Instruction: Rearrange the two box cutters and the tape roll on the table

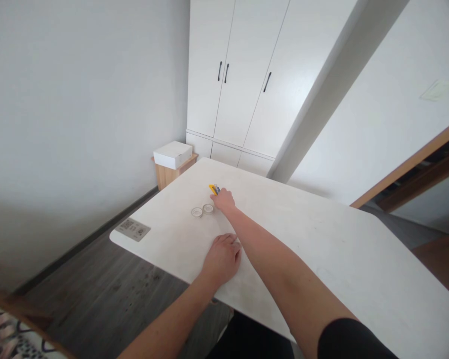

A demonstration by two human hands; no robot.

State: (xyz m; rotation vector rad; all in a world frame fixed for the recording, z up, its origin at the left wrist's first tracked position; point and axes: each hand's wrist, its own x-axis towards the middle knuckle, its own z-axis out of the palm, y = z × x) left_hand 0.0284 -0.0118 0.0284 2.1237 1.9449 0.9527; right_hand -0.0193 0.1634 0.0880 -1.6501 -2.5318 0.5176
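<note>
A small yellow tool (214,189) lies far out on the white table (321,249), touching the fingertips of the outstretched right hand (223,199), whose grip is hidden. Two round dishes (202,211) sit just left of that hand. Nearer, the left hand (222,258) rests flat, fingers together, holding nothing.

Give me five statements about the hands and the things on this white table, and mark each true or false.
1. The right hand reaches to a yellow tool. True.
2. The left hand holds a cup. False: it rests flat on the table.
3. Two small round dishes lie beside the right hand. True.
4. The dishes are stacked. False: they lie side by side.
5. The white box sits on the table. False: it sits on a wooden stand beyond it.
</note>
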